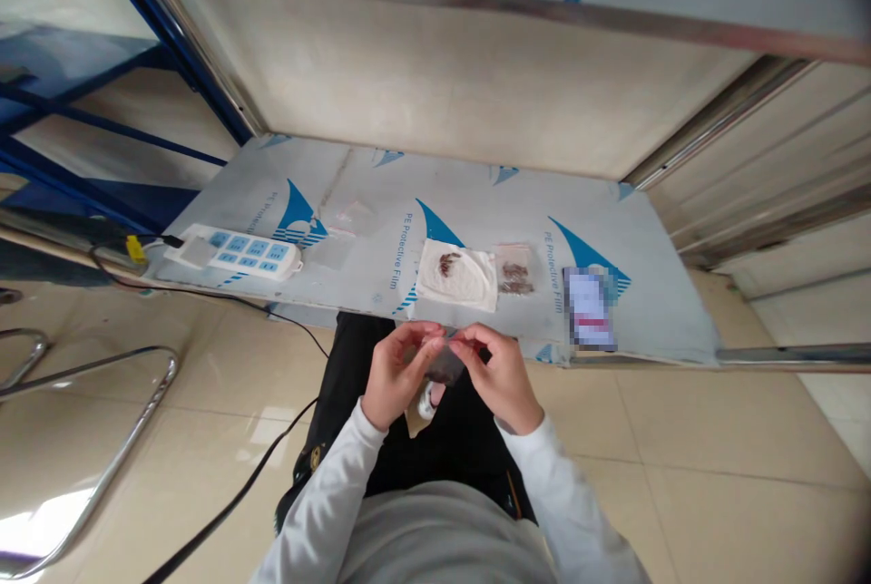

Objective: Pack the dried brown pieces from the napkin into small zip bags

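Over my lap, just off the front edge of the shelf, my left hand (401,369) and my right hand (495,373) pinch the top of a small clear plastic bag (445,366) between thumbs and forefingers. Something dark shows low in the bag, too dim to name. Beyond my hands a white cloth or paper sheet (469,280) lies on the shelf, with a small heap of dark brown bits (449,264) on it. Touching its right side is another clear bag (515,269) with brown pieces inside.
A film-covered metal shelf (360,271) spans the front. On it lie a white power strip (255,256) with a plug at left, clear plastic bags (340,235) and a blurred-out phone-like object (589,307) at right. A black cable (238,502) crosses the floor near a metal chair frame (129,448).
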`<action>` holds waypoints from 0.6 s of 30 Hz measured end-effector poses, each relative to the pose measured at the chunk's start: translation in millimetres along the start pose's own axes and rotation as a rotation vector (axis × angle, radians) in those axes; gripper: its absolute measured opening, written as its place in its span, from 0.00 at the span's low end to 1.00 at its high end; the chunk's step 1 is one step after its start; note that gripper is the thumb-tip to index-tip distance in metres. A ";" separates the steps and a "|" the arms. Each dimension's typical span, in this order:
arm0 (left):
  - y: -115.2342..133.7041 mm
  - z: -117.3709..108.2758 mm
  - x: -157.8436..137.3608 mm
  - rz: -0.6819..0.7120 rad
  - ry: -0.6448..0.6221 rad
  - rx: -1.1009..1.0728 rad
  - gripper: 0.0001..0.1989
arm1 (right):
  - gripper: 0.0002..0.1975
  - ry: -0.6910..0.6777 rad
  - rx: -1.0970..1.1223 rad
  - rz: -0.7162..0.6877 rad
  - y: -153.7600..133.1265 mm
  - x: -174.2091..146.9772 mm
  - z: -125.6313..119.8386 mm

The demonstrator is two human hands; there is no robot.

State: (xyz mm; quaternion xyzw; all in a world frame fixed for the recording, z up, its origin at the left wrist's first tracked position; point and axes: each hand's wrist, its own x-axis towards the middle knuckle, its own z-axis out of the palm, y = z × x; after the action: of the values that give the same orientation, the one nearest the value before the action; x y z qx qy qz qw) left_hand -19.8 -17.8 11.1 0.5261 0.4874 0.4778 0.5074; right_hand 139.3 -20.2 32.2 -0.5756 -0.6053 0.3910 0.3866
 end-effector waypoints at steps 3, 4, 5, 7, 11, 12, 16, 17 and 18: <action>-0.6 -1.5 1.5 0.013 -0.051 0.103 0.09 | 0.09 0.018 0.044 0.026 0.9 -2.9 1.2; -0.2 -1.3 2.4 0.022 -0.034 0.136 0.10 | 0.10 0.007 0.123 0.069 1.9 -3.3 1.1; 0.4 -0.7 3.3 0.028 -0.012 0.155 0.10 | 0.11 -0.007 0.212 0.117 3.3 -3.7 0.9; 1.6 1.3 4.7 0.011 0.005 0.127 0.11 | 0.13 -0.022 0.337 0.190 6.6 -4.5 -0.2; 2.8 5.4 6.8 -0.106 -0.095 -0.074 0.12 | 0.13 0.021 0.201 0.149 10.1 -6.1 -2.9; 2.8 6.0 7.4 -0.127 -0.116 -0.100 0.12 | 0.13 0.023 0.161 0.133 10.2 -6.2 -3.2; 3.8 7.5 8.5 -0.151 -0.115 -0.080 0.13 | 0.13 -0.001 0.295 0.160 10.3 -6.9 -1.9; 4.3 8.1 8.3 -0.149 -0.107 -0.067 0.13 | 0.14 -0.010 0.360 0.182 10.8 -7.4 -1.4; 4.8 8.8 8.1 -0.145 -0.102 -0.053 0.13 | 0.14 -0.010 0.409 0.202 11.7 -8.2 -0.8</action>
State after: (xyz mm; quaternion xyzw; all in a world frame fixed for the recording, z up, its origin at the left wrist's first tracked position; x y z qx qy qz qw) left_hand -10.3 -10.4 15.7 0.4995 0.4847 0.4251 0.5787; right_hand 145.0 -28.0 21.6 -0.5410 -0.4545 0.5453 0.4510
